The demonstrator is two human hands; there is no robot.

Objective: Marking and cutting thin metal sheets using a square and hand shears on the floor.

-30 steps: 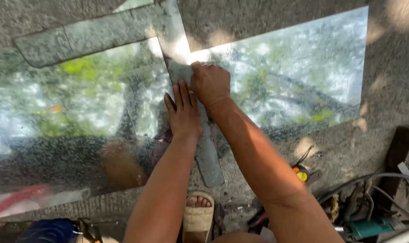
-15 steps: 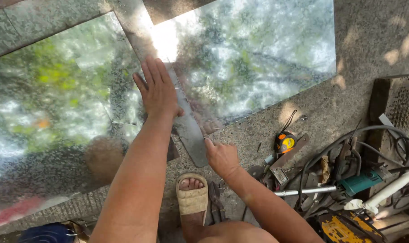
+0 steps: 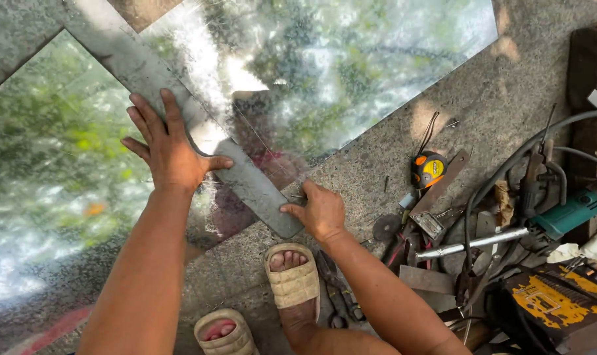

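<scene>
Head view looks straight down on my left hand point(image 3: 169, 150), fingers spread and palm pressed flat on the long grey metal straightedge point(image 3: 180, 112) that lies slantwise across the shiny metal sheet point(image 3: 325, 72) on the concrete floor point(image 3: 535, 85). My right hand point(image 3: 319, 212) curls loosely at the straightedge's near end, fingertips touching its edge, gripping nothing that shows. Just below sit my sandalled feet point(image 3: 292, 279), and a yellow tape measure point(image 3: 429, 169) lies near the tangle of tools to the right.
</scene>
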